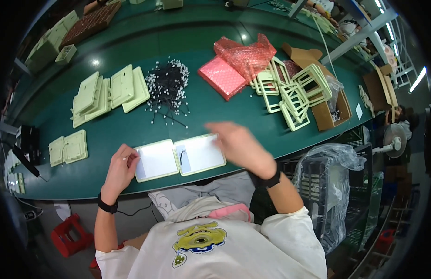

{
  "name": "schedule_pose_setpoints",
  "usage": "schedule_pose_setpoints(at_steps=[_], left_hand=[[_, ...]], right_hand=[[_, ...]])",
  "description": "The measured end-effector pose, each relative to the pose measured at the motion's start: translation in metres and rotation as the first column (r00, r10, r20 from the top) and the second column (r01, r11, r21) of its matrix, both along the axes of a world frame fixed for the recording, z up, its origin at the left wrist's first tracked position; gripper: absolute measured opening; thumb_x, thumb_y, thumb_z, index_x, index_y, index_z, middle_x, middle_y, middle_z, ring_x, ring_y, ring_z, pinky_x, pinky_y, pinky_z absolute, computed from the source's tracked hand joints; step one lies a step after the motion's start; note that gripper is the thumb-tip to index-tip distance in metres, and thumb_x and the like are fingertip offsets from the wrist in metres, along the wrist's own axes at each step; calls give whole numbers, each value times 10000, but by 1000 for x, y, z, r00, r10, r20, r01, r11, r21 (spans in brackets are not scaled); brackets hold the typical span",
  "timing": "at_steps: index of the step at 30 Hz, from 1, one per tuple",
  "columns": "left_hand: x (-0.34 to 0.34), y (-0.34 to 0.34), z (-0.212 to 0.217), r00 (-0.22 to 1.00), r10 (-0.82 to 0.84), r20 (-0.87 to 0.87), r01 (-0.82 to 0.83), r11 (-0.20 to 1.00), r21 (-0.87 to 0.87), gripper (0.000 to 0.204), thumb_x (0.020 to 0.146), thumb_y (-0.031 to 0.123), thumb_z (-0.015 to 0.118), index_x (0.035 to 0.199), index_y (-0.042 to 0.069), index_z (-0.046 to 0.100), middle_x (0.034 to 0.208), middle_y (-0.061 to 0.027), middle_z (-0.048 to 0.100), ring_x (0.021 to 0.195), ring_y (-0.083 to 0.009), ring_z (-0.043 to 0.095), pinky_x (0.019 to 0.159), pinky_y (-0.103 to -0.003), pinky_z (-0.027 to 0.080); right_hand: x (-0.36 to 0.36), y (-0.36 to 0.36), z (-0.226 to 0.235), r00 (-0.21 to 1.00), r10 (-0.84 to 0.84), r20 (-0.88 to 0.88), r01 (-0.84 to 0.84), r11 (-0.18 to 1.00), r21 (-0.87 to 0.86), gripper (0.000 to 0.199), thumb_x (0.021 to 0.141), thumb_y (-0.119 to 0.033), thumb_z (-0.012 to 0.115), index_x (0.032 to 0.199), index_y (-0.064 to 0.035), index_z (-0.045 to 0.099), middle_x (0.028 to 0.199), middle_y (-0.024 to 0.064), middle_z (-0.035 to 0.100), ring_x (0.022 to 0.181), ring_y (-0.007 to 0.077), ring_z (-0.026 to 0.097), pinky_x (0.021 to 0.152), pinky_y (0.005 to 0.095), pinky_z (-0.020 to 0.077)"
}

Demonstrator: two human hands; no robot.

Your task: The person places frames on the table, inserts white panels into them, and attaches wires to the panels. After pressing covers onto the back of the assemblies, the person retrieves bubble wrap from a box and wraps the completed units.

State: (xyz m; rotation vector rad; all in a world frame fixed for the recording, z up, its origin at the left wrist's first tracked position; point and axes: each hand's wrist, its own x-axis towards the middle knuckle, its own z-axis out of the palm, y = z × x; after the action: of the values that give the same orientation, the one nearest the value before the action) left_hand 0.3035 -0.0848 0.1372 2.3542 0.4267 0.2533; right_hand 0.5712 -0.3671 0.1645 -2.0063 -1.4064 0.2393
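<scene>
Two shallow pale-green trays lie side by side at the table's front edge, a white sheet filling each. On the left tray point(158, 161), my left hand point(120, 168) rests at the outer edge. Its fingertips are pinched together, and anything between them is too small to make out. A short dark wire stands against a greyish strip on the right tray point(202, 156). Over that tray's right side is my right hand point(243, 146), smeared by motion, so its fingers cannot be read. Beyond the trays lies a heap of short black cables point(168, 86) with white ends.
Pale-green housings point(127, 88) are stacked at the back left, and another opened housing point(69, 148) lies nearer. Pink bubble wrap point(225, 76), a pile of pale-green frames point(294, 100) and a cardboard box point(325, 114) stand right. A plastic-draped rack point(322, 195) adjoins the table.
</scene>
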Motion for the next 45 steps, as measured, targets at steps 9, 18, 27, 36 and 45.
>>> schedule_pose_setpoints(at_steps=[9, 18, 27, 36, 45], left_hand=[[0, -7, -7, 998, 53, 33, -47, 987, -154, 111, 948, -48, 710, 1049, -14, 675, 978, -129, 627, 800, -265, 650, 719, -362, 544], [-8, -14, 10, 997, 68, 34, -67, 997, -39, 117, 1011, 27, 668, 1121, -8, 686, 1121, -164, 634, 987, -351, 689, 844, -429, 571], [-13, -22, 21, 948, 160, 275, -92, 965, -244, 159, 1045, 23, 623, 1160, -20, 725, 1124, -176, 721, 1016, -334, 731, 889, -400, 580], [-11, -21, 18, 931, 215, 294, -36, 858, -513, 200, 1095, 50, 584, 1195, -37, 734, 1119, -118, 769, 954, -200, 750, 880, -325, 598], [-9, -12, 10, 920, 336, 203, -77, 662, -746, 240, 1102, 55, 590, 1264, -56, 729, 1133, -104, 793, 993, -148, 739, 899, -301, 594]], right_hand=[[67, 19, 75, 985, -159, 66, 170, 960, -224, 311, 947, -171, 794, 1169, 37, 726, 958, 215, 779, 875, 362, 768, 798, 430, 599], [-2, 295, 30, 907, 327, 265, -298, 944, -144, 544, 870, -285, 856, 1269, 32, 667, 1258, 288, 669, 1205, 466, 643, 996, 508, 565], [-87, 403, 19, 691, 347, 634, -345, 929, -133, 252, 876, -42, 711, 1121, 15, 703, 1140, 225, 681, 1103, 401, 677, 929, 498, 582], [-32, 370, 46, 954, 209, 214, -276, 892, 359, 129, 943, -32, 710, 1052, 37, 714, 1038, 173, 748, 907, 278, 740, 797, 403, 599], [-16, 184, 71, 76, 308, -948, 13, 951, 310, 342, 1052, -119, 657, 1343, 60, 626, 1135, 104, 721, 919, 175, 700, 806, 281, 547]])
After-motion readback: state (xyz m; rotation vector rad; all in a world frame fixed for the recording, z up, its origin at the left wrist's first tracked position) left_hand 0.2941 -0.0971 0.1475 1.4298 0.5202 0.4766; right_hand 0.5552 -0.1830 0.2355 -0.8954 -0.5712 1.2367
